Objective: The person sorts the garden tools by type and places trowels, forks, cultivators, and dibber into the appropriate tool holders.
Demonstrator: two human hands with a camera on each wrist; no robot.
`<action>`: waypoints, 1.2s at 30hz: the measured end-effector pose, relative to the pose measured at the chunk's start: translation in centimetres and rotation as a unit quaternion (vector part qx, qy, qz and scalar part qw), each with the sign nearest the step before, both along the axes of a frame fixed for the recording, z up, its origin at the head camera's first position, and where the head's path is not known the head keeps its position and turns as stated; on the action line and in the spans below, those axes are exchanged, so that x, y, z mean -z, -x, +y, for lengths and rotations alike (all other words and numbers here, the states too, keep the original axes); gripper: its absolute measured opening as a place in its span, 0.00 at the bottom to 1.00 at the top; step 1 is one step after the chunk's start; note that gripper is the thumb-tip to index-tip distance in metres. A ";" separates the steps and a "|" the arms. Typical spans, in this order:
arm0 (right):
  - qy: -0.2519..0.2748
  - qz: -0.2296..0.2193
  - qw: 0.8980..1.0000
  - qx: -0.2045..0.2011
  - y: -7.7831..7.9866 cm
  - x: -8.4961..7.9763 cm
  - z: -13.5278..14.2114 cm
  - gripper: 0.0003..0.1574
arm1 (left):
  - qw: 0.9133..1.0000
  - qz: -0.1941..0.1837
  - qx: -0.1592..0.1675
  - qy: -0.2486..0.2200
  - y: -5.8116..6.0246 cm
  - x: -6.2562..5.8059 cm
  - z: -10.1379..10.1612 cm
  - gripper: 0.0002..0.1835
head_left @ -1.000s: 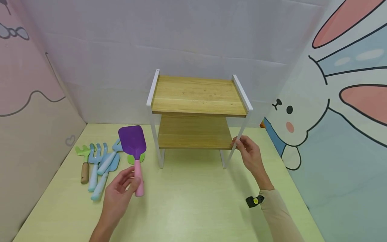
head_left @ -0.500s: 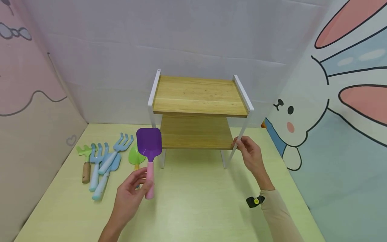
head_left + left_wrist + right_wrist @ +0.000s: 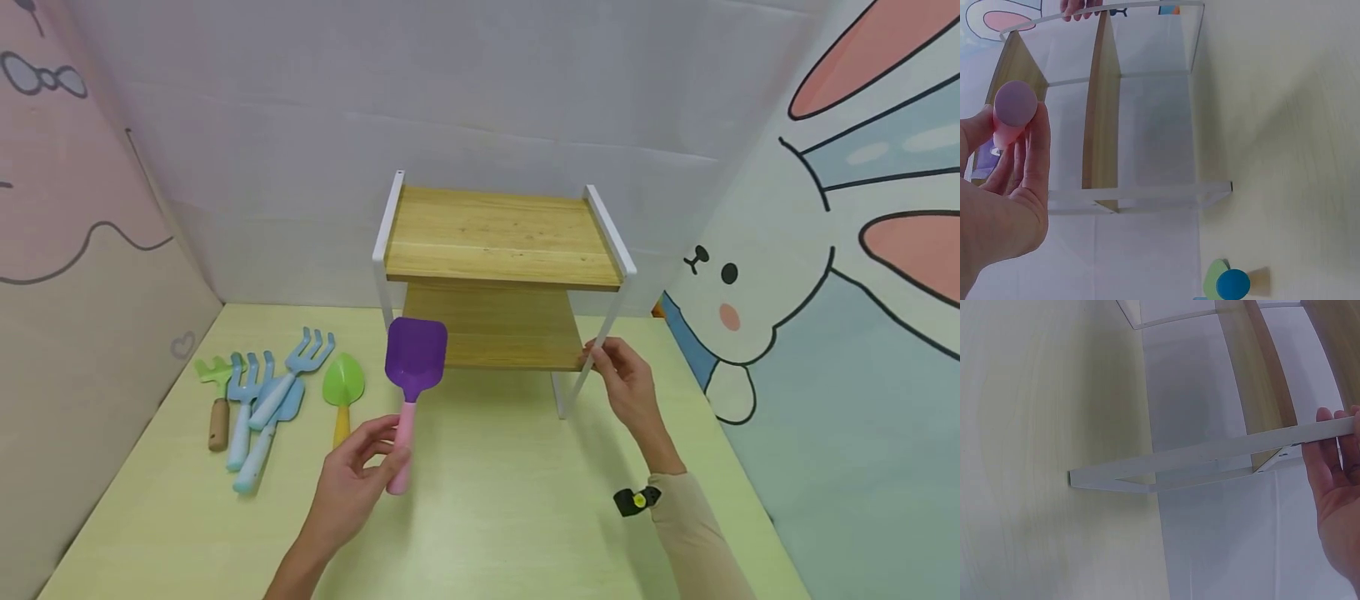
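Note:
My left hand point(image 3: 356, 483) pinches the pink handle of a purple hand shovel point(image 3: 416, 354) between thumb and fingers. The shovel stands blade up in front of the left side of a two-tier shelf point(image 3: 495, 237), overlapping its lower board in the head view. Seen from the left wrist, the round end of the pink handle point(image 3: 1015, 103) faces the camera, with the blade mostly hidden behind it. On the right side, my right hand point(image 3: 628, 392) grips the shelf's white front leg point(image 3: 1210, 450), thumb in front and fingers behind, near the lower board point(image 3: 502, 342).
Left of the shelf lie a green trowel point(image 3: 343, 379) with a yellow handle, a blue fork point(image 3: 306, 358) across a blue trowel point(image 3: 288, 404), another blue fork point(image 3: 242, 417) and a green rake point(image 3: 218, 421). A pale wall point(image 3: 480, 100) rises behind the shelf.
My left hand has carried the shovel rightward, from beside the tools to in front of the shelf, uncovering the green trowel. The right hand has kept its grip on the leg.

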State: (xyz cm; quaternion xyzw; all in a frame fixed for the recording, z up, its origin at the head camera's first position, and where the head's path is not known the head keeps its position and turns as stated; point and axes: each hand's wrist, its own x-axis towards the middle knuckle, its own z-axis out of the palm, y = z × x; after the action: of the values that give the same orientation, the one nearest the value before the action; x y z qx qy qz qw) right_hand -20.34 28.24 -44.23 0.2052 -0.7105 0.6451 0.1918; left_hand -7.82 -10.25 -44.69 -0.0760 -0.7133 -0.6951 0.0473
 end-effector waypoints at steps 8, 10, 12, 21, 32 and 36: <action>-0.010 -0.009 1.000 0.011 -0.2 -0.1 0.1 0.08 | 1.000 -0.009 0.007 0.006 0.6 -0.1 1.3 0.20; -0.012 -0.013 1.000 0.015 -0.3 -0.1 0.1 0.09 | 1.000 -0.014 0.006 0.013 0.8 -0.2 1.7 0.20; -0.012 -0.015 1.000 0.016 -0.4 -0.1 0.1 0.09 | 1.000 -0.016 0.005 0.022 1.1 -0.4 2.0 0.20; 0.000 -0.010 1.000 0.000 -0.3 -0.1 0.1 0.09 | 0.999 -0.032 0.008 0.035 2.7 -1.2 3.0 0.20; -0.007 -0.015 1.000 0.010 -0.4 -0.2 0.0 0.09 | 0.998 -0.063 -0.004 0.023 4.4 -1.5 3.3 0.22; -0.004 -0.017 1.000 0.010 -0.4 -0.2 -0.1 0.09 | 0.997 -0.074 -0.008 0.025 4.7 -1.9 3.7 0.22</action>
State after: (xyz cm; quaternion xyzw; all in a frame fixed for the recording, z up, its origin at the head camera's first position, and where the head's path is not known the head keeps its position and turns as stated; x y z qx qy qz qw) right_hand -19.90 28.18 -44.03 0.1875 -0.7181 0.6440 0.1853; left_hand -12.50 -6.55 -42.82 -0.0201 -0.7323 -0.6806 -0.0021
